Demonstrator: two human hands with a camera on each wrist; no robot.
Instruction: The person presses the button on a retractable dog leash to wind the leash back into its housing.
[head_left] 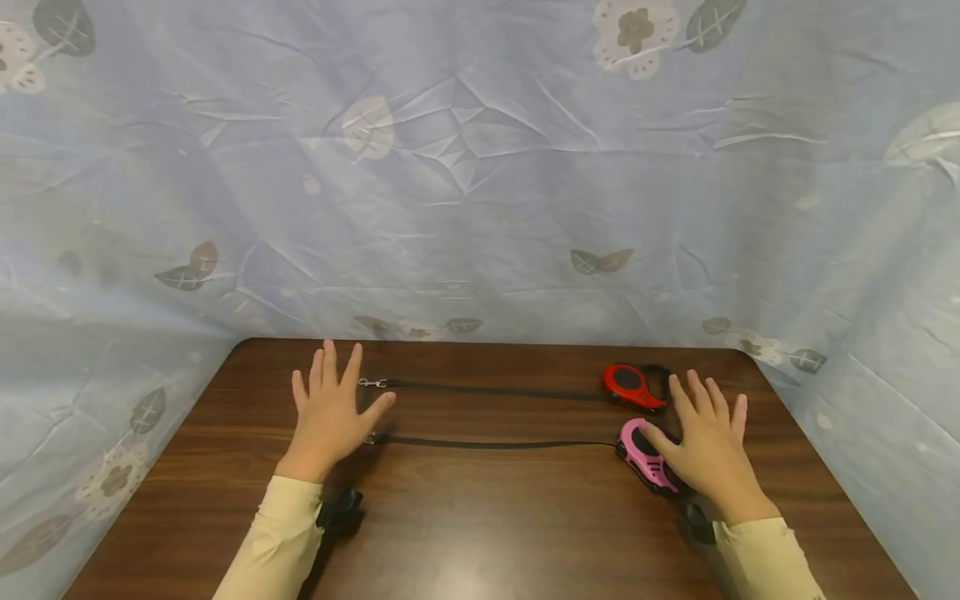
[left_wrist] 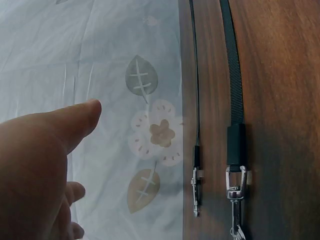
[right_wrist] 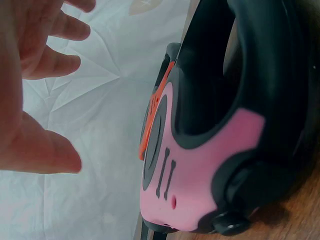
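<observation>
Two retractable dog leashes lie on the brown table, cords drawn out leftward. The red leash (head_left: 626, 382) is farther back; the pink leash (head_left: 643, 454) lies nearer and shows large in the right wrist view (right_wrist: 190, 175). My left hand (head_left: 330, 421), fingers spread, hovers by the metal clips (head_left: 372, 383) at the cord ends and holds nothing. In the left wrist view one clip (left_wrist: 236, 185) hangs from wide black webbing. My right hand (head_left: 708, 450), fingers spread too, is above and beside the pink leash, partly covering its handle; it grips nothing.
A wood-grain table (head_left: 480, 517) carries everything. Pale blue cloth (head_left: 465, 208) with leaf and flower prints rises behind the table and along both sides. Dark straps with small devices (head_left: 341, 510) sit at both wrists, over cream sleeves (head_left: 273, 537).
</observation>
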